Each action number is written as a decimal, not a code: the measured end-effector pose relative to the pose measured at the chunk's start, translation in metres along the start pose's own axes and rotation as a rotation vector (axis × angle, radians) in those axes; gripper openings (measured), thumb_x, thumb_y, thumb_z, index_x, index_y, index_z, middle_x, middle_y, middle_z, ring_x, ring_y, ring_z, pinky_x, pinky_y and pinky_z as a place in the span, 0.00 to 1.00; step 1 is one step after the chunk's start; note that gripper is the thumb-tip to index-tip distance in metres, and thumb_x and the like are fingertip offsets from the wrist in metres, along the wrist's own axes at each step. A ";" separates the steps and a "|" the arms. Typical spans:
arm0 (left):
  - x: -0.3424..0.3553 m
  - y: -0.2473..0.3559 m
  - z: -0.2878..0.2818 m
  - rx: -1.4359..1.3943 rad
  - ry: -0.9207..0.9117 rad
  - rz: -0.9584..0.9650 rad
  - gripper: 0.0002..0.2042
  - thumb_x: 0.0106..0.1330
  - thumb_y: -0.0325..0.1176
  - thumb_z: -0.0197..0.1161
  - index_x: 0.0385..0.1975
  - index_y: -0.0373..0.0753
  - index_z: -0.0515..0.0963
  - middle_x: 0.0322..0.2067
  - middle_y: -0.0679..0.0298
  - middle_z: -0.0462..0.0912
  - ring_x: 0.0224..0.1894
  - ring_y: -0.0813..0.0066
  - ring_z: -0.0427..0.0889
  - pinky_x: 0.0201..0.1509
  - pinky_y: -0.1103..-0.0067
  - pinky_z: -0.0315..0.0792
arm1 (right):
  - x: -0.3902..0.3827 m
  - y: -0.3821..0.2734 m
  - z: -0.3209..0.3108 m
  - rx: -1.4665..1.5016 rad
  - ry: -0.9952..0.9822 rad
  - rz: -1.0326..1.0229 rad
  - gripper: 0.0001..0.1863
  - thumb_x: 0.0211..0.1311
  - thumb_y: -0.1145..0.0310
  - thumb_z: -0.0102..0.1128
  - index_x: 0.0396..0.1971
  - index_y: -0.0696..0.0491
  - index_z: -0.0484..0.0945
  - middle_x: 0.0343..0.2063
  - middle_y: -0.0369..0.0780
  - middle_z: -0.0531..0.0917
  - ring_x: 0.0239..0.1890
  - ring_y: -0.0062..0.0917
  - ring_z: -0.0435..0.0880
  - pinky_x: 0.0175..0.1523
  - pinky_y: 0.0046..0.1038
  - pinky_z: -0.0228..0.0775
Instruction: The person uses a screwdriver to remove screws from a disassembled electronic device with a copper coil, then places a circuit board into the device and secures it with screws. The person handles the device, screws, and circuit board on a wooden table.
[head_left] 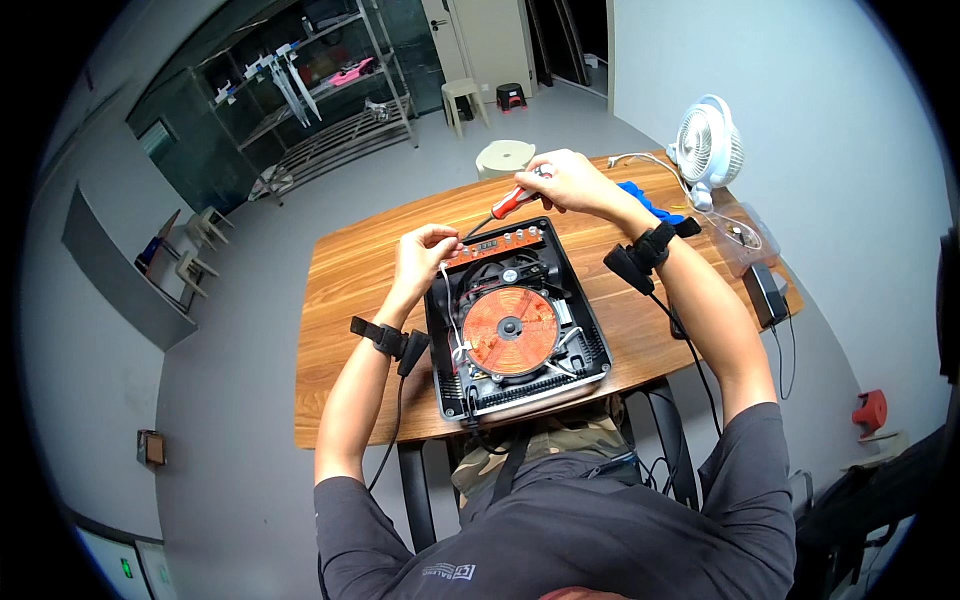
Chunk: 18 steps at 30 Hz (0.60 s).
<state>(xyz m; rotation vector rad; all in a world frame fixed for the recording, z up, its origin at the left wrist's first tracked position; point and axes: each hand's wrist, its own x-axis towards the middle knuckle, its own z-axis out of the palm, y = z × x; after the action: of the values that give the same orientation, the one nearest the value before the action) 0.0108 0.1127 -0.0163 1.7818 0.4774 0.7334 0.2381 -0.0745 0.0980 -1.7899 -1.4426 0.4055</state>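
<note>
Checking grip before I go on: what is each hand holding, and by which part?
The right hand holds the screwdriver by its red handle. The left hand rests on the far edge of the opened cooker; no grip can be told.

Your wooden table (350, 290) carries the opened induction cooker (515, 320) at its near edge, with a white desk fan (708, 148), a blue cloth (640, 198), a clear plastic box (742, 238) and a black adapter (765, 295) along your right.
</note>
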 end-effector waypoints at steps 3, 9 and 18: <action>0.001 -0.002 0.002 -0.023 -0.016 -0.014 0.07 0.69 0.22 0.63 0.43 0.28 0.81 0.37 0.56 0.87 0.39 0.73 0.88 0.47 0.79 0.83 | -0.002 -0.003 0.001 -0.005 0.013 -0.027 0.22 0.68 0.51 0.62 0.37 0.58 0.86 0.24 0.41 0.87 0.24 0.21 0.86 0.30 0.25 0.78; 0.001 -0.003 0.007 -0.111 -0.044 -0.019 0.08 0.68 0.22 0.63 0.44 0.27 0.80 0.38 0.55 0.87 0.41 0.72 0.88 0.48 0.79 0.83 | -0.003 0.003 -0.001 0.019 0.005 -0.008 0.22 0.68 0.50 0.61 0.38 0.56 0.86 0.24 0.41 0.87 0.23 0.21 0.85 0.30 0.25 0.77; 0.000 -0.004 0.003 -0.231 -0.074 -0.077 0.10 0.70 0.24 0.63 0.47 0.28 0.79 0.41 0.55 0.86 0.44 0.70 0.87 0.51 0.80 0.83 | 0.000 0.008 -0.001 0.020 -0.008 0.004 0.22 0.67 0.50 0.61 0.38 0.56 0.85 0.22 0.40 0.85 0.23 0.20 0.85 0.29 0.25 0.77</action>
<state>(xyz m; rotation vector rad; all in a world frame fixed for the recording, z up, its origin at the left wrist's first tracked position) 0.0130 0.1116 -0.0207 1.5610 0.3927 0.6395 0.2438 -0.0754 0.0927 -1.7781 -1.4360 0.4284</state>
